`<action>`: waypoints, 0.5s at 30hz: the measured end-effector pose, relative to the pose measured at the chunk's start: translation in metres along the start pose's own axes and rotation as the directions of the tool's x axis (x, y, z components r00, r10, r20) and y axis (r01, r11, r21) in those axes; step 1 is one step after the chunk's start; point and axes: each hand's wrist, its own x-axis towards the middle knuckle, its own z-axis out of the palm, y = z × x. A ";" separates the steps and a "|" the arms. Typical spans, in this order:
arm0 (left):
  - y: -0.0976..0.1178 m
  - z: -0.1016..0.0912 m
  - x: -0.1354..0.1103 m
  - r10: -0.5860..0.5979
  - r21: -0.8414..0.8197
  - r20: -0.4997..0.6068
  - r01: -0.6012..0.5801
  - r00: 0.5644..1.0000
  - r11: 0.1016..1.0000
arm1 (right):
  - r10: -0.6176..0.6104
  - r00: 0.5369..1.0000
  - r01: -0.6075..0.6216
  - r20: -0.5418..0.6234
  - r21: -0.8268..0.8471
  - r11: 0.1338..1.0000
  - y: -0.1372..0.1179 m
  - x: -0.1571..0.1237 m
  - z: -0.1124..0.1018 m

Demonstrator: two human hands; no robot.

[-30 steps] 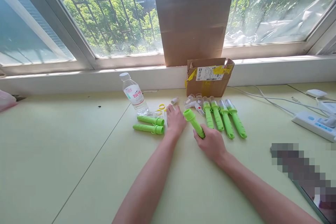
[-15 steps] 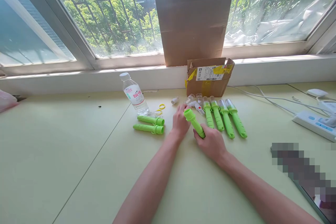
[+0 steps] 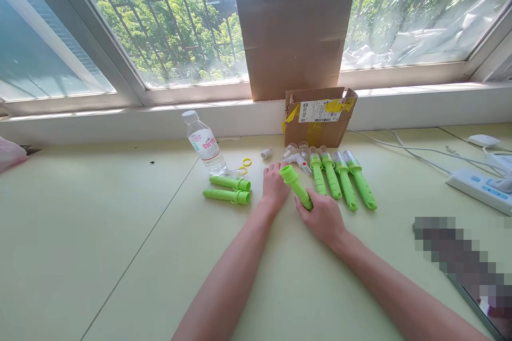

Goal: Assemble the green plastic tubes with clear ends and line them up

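Note:
My right hand (image 3: 322, 218) is closed round a green plastic handle (image 3: 296, 187), its hollow threaded end tilted up and to the left. Beside it my left hand (image 3: 276, 186) rests low over the table with fingers curled; their tips are hidden, and so is anything between them. Just beyond those fingers lie white pieces (image 3: 303, 164), one with a red dot, and clear caps (image 3: 288, 150). Two more green handles (image 3: 226, 196) with bare threaded ends lie left of my hands. To the right, several green handles with clear caps (image 3: 362, 184) lie in a row.
A water bottle (image 3: 206, 146) stands at the left, near yellow rings (image 3: 247, 162) and a small white part (image 3: 266, 153). Behind the row is a taped cardboard box (image 3: 318, 120). A power strip (image 3: 480, 192) with cables and a dark pixelated object (image 3: 460, 266) lie at the right.
My left fingers have shifted very slightly back from the white pieces. The right hand and its green handle stay in place.

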 end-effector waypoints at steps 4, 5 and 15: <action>0.000 0.002 0.000 -0.001 -0.017 -0.003 0.001 1.000 1.000 | 0.014 1.000 -0.014 0.010 0.002 1.000 -0.001 0.001 -0.001; 0.000 0.002 0.000 -0.002 -0.013 -0.005 0.002 1.000 1.000 | 0.019 1.000 -0.019 0.011 0.002 1.000 -0.001 0.001 -0.002; -0.002 0.004 -0.001 0.021 -0.004 -0.016 -0.021 1.000 1.000 | 0.020 1.000 -0.020 0.009 -0.018 1.000 -0.001 0.002 -0.002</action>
